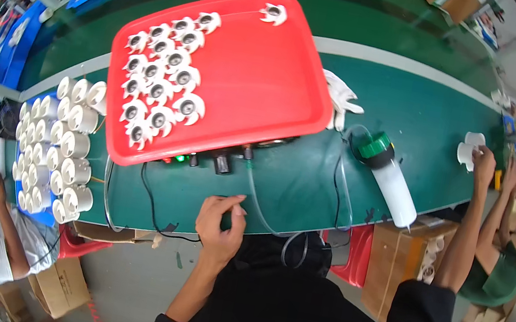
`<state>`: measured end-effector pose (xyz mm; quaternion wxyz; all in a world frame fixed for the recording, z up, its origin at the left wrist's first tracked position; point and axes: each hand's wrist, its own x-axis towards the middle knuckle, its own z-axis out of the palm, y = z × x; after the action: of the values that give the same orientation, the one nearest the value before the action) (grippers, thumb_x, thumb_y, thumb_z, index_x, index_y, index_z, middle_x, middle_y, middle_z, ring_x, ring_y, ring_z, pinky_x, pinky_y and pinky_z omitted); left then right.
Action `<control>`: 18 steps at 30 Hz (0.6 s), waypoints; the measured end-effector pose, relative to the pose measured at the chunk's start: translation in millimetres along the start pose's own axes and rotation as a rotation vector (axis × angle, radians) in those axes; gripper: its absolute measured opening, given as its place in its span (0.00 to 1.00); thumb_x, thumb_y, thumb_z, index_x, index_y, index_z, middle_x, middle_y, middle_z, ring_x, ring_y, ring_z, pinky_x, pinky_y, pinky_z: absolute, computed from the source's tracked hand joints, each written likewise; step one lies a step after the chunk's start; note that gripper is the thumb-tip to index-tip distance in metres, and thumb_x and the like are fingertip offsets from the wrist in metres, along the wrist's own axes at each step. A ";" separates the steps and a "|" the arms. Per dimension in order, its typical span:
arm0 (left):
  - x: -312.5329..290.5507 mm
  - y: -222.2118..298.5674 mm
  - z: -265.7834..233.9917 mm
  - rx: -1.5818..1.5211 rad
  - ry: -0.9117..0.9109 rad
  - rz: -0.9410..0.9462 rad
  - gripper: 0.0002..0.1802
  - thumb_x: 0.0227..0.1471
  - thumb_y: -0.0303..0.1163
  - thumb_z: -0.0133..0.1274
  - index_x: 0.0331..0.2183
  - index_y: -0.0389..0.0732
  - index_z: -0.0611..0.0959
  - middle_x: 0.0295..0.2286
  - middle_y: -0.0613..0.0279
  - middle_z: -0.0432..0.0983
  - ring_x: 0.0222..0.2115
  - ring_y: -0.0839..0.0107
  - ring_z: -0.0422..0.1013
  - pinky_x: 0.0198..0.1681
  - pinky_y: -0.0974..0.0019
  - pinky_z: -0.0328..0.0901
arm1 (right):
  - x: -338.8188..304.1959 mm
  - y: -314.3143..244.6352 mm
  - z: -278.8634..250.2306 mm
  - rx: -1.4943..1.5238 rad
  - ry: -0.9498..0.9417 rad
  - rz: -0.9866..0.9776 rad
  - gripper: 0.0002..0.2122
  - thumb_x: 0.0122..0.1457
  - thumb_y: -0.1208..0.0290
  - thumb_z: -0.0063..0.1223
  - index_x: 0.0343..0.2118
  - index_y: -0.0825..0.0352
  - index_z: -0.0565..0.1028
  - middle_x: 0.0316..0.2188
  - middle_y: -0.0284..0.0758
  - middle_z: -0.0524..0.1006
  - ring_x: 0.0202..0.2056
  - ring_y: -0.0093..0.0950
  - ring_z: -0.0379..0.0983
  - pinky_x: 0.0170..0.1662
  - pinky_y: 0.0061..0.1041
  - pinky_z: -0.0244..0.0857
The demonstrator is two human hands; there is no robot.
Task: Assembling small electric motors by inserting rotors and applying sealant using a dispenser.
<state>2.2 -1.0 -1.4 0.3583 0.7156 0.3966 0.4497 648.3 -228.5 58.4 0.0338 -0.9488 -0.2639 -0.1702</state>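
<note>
My right hand [484, 166] reaches to the far right of the bench, its fingers closed on a white plastic cup [465, 156]. A second white cup [475, 139] is right behind that one. Near the bench's front edge hovers my left hand [219, 228], its fingers curled and the thumb tip close to the index finger. Nothing shows in it. In front of that hand stands a red tray [236, 89] with several white bladed impellers [158, 120] grouped at its left side and a single impeller [274, 13] at its far right corner.
A dispensing syringe [393, 190] with green cap and hose lies right of centre. A white glove [340, 96] is beside the tray. Cables run from a box with knobs [222, 164] under the tray. Many white cups [77, 146] stand at left. Co-workers sit on both sides.
</note>
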 end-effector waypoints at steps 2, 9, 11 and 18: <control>1.7 1.7 -1.1 0.009 0.025 0.019 0.11 0.44 0.15 0.54 0.34 0.34 0.81 0.24 0.57 0.77 0.25 0.64 0.72 0.30 0.66 0.66 | -18.6 -55.7 -46.4 0.310 -0.089 -0.060 0.12 0.57 0.71 0.56 0.42 0.71 0.78 0.25 0.39 0.78 0.26 0.22 0.73 0.30 0.24 0.65; 7.9 5.5 -2.0 0.063 -0.109 0.246 0.24 0.43 0.36 0.65 0.42 0.37 0.78 0.38 0.52 0.77 0.41 0.52 0.69 0.47 0.56 0.63 | -210.6 -304.4 -198.9 0.786 -0.297 -0.655 0.12 0.45 0.86 0.52 0.34 0.69 0.80 0.22 0.35 0.74 0.24 0.28 0.72 0.29 0.23 0.65; 12.3 13.1 2.2 -0.025 -0.141 0.381 0.47 0.36 0.51 0.70 0.53 0.36 0.69 0.48 0.48 0.72 0.51 0.49 0.64 0.55 0.51 0.58 | -243.2 -342.6 -197.0 0.732 -0.346 -0.822 0.13 0.43 0.80 0.56 0.35 0.64 0.80 0.24 0.35 0.74 0.28 0.33 0.73 0.30 0.32 0.68; 16.3 14.7 21.8 0.194 -0.446 0.238 0.59 0.29 0.51 0.72 0.59 0.34 0.64 0.59 0.49 0.60 0.60 0.51 0.55 0.62 0.43 0.46 | -279.9 -371.5 -148.6 0.640 -0.378 -0.799 0.13 0.47 0.75 0.57 0.38 0.66 0.78 0.25 0.34 0.74 0.30 0.33 0.72 0.31 0.33 0.68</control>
<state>30.6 3.8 9.8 0.3110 0.8696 0.2624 0.2798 188.0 -69.4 93.0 0.2058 -0.7311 -0.6439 0.0925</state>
